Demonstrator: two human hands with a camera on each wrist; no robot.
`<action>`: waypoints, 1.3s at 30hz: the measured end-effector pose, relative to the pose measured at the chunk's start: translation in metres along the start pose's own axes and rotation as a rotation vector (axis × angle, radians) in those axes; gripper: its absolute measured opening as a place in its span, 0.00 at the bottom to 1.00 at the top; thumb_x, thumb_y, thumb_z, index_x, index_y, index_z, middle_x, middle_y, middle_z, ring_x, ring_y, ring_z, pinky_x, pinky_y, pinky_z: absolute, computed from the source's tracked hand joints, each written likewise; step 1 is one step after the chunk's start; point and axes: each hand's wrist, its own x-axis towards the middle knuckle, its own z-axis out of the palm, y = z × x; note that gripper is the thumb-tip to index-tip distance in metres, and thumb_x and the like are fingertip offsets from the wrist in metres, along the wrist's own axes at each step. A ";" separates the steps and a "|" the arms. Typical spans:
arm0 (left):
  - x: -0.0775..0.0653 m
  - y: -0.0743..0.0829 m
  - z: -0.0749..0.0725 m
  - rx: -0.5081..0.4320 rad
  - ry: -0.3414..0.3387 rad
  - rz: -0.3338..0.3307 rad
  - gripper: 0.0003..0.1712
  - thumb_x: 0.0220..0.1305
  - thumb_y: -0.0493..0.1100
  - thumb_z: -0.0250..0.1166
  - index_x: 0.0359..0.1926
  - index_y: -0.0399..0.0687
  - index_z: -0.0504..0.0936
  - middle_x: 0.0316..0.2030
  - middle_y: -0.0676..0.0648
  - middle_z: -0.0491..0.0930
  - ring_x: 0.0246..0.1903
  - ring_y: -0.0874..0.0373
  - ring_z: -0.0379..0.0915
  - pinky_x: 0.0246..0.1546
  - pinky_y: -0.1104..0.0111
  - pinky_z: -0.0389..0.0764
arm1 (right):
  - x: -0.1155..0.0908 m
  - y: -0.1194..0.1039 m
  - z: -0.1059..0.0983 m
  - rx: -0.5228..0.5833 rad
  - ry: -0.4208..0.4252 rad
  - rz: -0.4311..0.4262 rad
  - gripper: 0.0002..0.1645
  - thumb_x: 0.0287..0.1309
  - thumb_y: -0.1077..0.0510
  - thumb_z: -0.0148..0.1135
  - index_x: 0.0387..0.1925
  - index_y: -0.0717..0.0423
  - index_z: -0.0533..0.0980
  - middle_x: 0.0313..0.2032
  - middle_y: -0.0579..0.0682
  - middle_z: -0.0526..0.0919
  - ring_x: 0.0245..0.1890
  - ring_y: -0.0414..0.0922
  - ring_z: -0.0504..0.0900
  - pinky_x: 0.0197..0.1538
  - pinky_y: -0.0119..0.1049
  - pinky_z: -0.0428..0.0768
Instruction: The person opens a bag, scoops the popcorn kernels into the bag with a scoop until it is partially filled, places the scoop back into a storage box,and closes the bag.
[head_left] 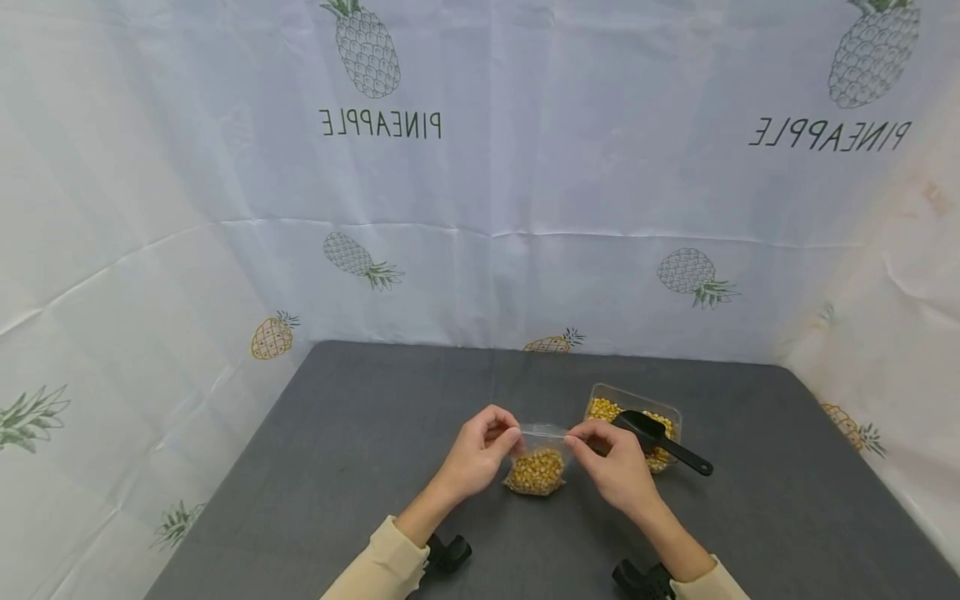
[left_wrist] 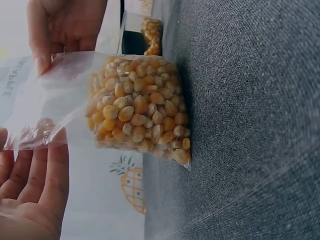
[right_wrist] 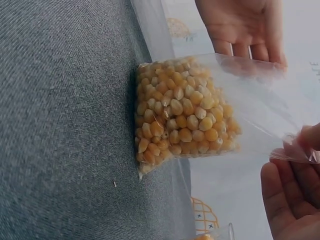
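A clear zip bag [head_left: 537,471] partly filled with yellow corn kernels [left_wrist: 142,102] stands upright on the dark grey table, its bottom at the cloth. My left hand [head_left: 480,450] pinches the bag's top left corner between thumb and fingers. At the opposite top corner, my right hand [head_left: 611,462] pinches the plastic the same way. Between the two hands the top edge is stretched across. In the right wrist view the kernels [right_wrist: 182,110] fill the lower part, and the plastic above them holds none.
Behind my right hand stands a clear plastic tub [head_left: 678,414] of corn kernels, with a black scoop [head_left: 648,429] lying across it, handle sticking out to the right. The grey table [head_left: 375,400] ends at a pineapple-print curtain [head_left: 480,183] at the back and sides.
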 end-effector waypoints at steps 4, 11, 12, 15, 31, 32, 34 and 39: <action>0.000 0.001 0.003 0.024 0.004 -0.018 0.09 0.73 0.39 0.63 0.50 0.39 0.79 0.41 0.42 0.82 0.39 0.47 0.83 0.40 0.59 0.84 | 0.001 -0.001 0.000 0.001 -0.006 0.015 0.04 0.65 0.60 0.68 0.36 0.58 0.84 0.33 0.44 0.83 0.32 0.42 0.83 0.40 0.36 0.81; 0.007 0.002 0.009 0.070 0.017 -0.002 0.07 0.72 0.41 0.66 0.45 0.43 0.84 0.37 0.45 0.83 0.31 0.43 0.80 0.32 0.70 0.78 | 0.003 0.000 0.001 0.001 -0.018 -0.002 0.02 0.66 0.63 0.67 0.36 0.56 0.84 0.33 0.45 0.83 0.31 0.42 0.82 0.39 0.37 0.81; 0.007 0.002 0.009 0.074 0.023 -0.003 0.07 0.72 0.41 0.66 0.44 0.43 0.85 0.36 0.45 0.83 0.30 0.44 0.79 0.32 0.70 0.78 | 0.003 0.000 0.001 0.004 -0.020 -0.003 0.02 0.66 0.62 0.67 0.36 0.56 0.84 0.33 0.45 0.83 0.31 0.42 0.82 0.39 0.37 0.81; 0.008 0.000 0.010 0.091 0.040 0.004 0.06 0.72 0.41 0.65 0.42 0.43 0.85 0.35 0.46 0.83 0.29 0.50 0.79 0.32 0.70 0.79 | 0.003 -0.002 0.001 0.009 -0.023 0.001 0.03 0.65 0.62 0.68 0.36 0.57 0.84 0.33 0.45 0.83 0.32 0.41 0.82 0.40 0.37 0.81; 0.008 -0.002 0.012 0.100 -0.012 0.020 0.06 0.72 0.41 0.65 0.41 0.42 0.84 0.35 0.47 0.83 0.32 0.56 0.81 0.35 0.68 0.82 | 0.000 0.001 0.007 0.044 -0.069 0.024 0.06 0.65 0.60 0.68 0.43 0.53 0.84 0.40 0.46 0.85 0.38 0.42 0.85 0.46 0.37 0.82; 0.009 -0.002 0.013 0.103 -0.017 0.021 0.06 0.72 0.41 0.65 0.41 0.42 0.84 0.35 0.47 0.83 0.33 0.58 0.81 0.36 0.68 0.82 | -0.001 0.001 0.007 0.048 -0.070 0.007 0.04 0.65 0.61 0.68 0.42 0.52 0.84 0.38 0.46 0.85 0.36 0.43 0.85 0.45 0.37 0.82; 0.009 -0.002 0.013 0.105 -0.026 0.028 0.06 0.72 0.41 0.65 0.41 0.42 0.84 0.36 0.47 0.83 0.33 0.60 0.81 0.37 0.68 0.82 | -0.001 0.002 0.008 0.058 -0.061 -0.018 0.03 0.65 0.62 0.68 0.39 0.51 0.84 0.35 0.45 0.85 0.33 0.43 0.84 0.44 0.37 0.82; 0.008 -0.001 0.014 0.105 -0.033 0.045 0.06 0.72 0.41 0.65 0.41 0.42 0.84 0.36 0.47 0.83 0.32 0.59 0.80 0.35 0.68 0.81 | -0.001 -0.001 0.009 0.054 -0.033 -0.067 0.04 0.65 0.64 0.67 0.36 0.51 0.84 0.34 0.45 0.84 0.33 0.42 0.83 0.44 0.35 0.82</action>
